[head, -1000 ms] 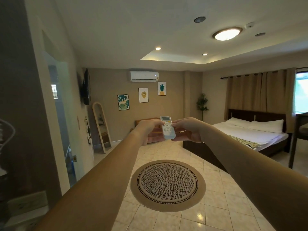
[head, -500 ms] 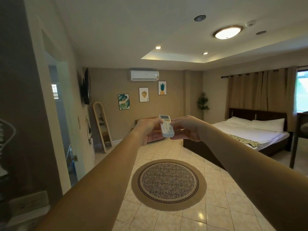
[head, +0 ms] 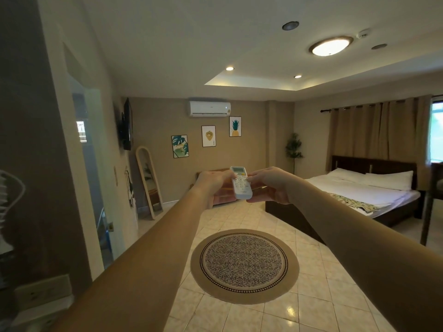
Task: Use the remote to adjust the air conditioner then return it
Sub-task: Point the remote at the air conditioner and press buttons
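Observation:
A white remote [head: 241, 185] with a small screen at its top is held out at arm's length, upright and pointing toward the far wall. My left hand [head: 214, 184] grips its left side, thumb on the upper buttons. From the right, my right hand [head: 271, 184] holds it too, with a thumb over the keypad. The white air conditioner [head: 210, 108] hangs high on the far wall, above and slightly left of the remote.
A round patterned rug [head: 244, 265] lies on the tiled floor below my arms. A bed [head: 364, 195] with white sheets fills the right side. A leaning mirror [head: 149, 182], a wall TV [head: 127, 124] and a doorway [head: 91, 164] are on the left.
Both hands and the remote have risen slightly in the view, still held together. The thumbs have shifted a little on the buttons.

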`<state>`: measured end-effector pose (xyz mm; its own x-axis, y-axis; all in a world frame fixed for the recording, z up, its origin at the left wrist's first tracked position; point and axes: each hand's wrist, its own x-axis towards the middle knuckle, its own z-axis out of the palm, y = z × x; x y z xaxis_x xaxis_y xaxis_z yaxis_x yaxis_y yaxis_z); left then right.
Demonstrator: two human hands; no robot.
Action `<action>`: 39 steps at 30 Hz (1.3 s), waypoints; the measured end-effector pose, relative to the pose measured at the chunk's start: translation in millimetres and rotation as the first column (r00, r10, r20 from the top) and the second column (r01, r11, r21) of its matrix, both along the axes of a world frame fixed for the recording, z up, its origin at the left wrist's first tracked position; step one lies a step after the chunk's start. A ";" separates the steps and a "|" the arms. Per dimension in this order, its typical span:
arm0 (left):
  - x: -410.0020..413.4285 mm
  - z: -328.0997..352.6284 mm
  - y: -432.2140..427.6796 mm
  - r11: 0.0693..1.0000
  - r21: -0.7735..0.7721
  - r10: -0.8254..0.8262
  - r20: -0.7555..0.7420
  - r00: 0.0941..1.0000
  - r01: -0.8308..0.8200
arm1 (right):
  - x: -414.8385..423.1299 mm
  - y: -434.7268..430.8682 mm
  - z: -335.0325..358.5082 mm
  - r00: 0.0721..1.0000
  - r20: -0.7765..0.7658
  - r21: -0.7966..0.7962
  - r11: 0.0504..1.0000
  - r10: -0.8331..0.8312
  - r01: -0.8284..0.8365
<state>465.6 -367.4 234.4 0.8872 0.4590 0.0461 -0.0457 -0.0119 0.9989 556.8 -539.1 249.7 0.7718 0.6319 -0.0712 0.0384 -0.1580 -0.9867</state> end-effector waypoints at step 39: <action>-2.2 -4.0 12.0 0.992 0.033 -0.125 0.141 0.982 0.121 | 12.2 0.5 -8.3 0.992 0.114 0.140 0.988 0.048 -0.064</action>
